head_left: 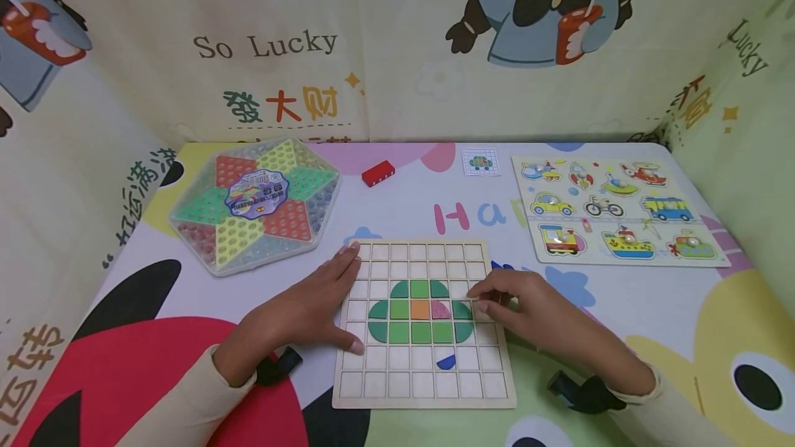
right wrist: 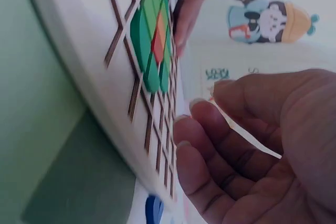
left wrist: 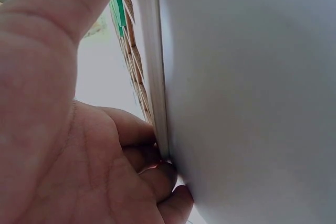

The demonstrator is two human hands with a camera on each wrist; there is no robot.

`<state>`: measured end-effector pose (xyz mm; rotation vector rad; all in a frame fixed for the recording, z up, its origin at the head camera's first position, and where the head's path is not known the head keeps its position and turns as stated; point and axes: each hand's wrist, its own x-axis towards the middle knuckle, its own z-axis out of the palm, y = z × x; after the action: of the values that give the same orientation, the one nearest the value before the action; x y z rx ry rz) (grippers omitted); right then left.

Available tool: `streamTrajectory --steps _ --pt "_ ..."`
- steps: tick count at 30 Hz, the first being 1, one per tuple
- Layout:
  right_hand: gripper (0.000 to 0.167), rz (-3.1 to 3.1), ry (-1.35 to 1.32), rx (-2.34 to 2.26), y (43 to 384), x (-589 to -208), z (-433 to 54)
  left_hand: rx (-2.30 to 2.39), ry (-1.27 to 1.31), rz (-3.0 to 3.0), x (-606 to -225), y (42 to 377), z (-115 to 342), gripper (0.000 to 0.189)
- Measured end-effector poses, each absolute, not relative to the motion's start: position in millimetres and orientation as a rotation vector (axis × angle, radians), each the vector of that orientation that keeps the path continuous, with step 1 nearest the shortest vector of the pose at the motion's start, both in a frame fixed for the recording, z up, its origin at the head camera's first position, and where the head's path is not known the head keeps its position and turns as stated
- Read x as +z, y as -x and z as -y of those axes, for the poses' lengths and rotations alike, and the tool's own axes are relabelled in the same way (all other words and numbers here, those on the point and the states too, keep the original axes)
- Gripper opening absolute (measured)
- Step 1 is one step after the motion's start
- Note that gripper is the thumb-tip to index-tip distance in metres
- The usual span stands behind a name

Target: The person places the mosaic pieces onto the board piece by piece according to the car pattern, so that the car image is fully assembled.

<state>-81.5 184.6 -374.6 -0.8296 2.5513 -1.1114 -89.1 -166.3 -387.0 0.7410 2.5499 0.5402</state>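
A wooden grid board lies on the table with green, orange and pink tiles forming a shape in its middle cells. A blue half-round piece sits below them, partly across a cell line. My left hand rests along the board's left side, fingers extended toward the top corner and thumb on the lower edge. Over the right side hovers my right hand, its fingers loosely bent. In the right wrist view, nothing shows between its thumb and fingers. Blue pieces lie just past the board's upper right edge, partly hidden by this hand.
A hexagonal plastic game box lies at back left. Near the back edge are a red block and a small pattern card with a green shape. A vehicle puzzle board occupies the back right. Printed curtains surround the table.
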Motion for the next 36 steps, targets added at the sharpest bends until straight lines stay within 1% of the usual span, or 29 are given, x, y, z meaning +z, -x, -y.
streamTrajectory --steps 6,8,13,15,19,26,32,36 --pt "0.021 -2.684 0.766 -1.146 92 -380 -197 0.542 -0.740 -2.546 -387 89 166 0.127" --pt "0.020 -2.737 0.685 -1.133 96 -381 -200 0.541 -0.739 -2.544 -387 89 166 0.127" --pt "0.011 -2.821 0.434 -1.086 103 -382 -206 0.541 -0.740 -2.542 -387 90 166 0.127" --pt "0.010 -2.815 0.374 -1.080 105 -382 -208 0.541 -0.739 -2.544 -387 90 166 0.127" --pt "0.011 -2.783 0.326 -1.074 109 -384 -213 0.539 -0.730 -2.547 -386 89 165 0.127" --pt "0.018 -2.775 0.268 -1.037 114 -389 -215 0.539 -0.721 -2.548 -385 89 165 0.126" --pt "0.021 -2.785 0.286 -0.939 118 -388 -217 0.546 -0.719 -2.544 -384 89 165 0.126" --pt "0.019 -2.781 0.298 -0.881 119 -387 -217 0.553 -0.712 -2.541 -385 88 165 0.127"
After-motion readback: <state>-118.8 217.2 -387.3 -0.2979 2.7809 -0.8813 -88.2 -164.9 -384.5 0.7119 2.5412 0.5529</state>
